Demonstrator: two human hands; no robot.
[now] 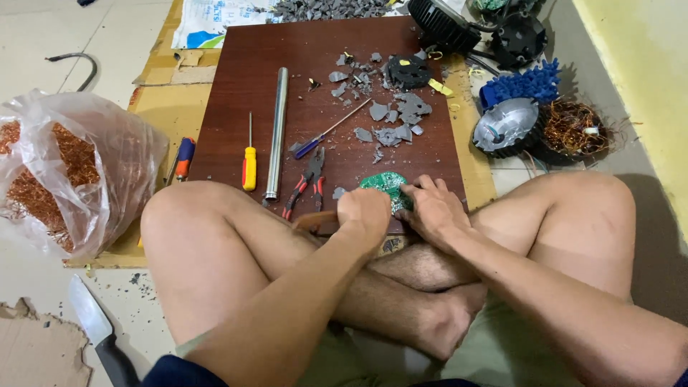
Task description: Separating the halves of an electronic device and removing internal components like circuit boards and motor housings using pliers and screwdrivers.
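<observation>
I sit cross-legged at the near edge of a dark red-brown board [236, 86]. A round green circuit board [383, 183] lies at that edge. My right hand [433, 210] presses down on its right side, fingers on it. My left hand [363, 213] is closed around a tool with a wooden handle [314, 222], right beside the circuit board's left side; the tool's working end is hidden under the hand.
On the board lie red-handled pliers [304, 184], a yellow screwdriver [249, 163], a steel tube [276, 132], a blue-handled screwdriver [322, 136] and several grey fragments [393, 118]. A bag of copper wire [64, 172] stands left, a knife [97, 330] lower left, motor parts and a copper coil [573, 129] right.
</observation>
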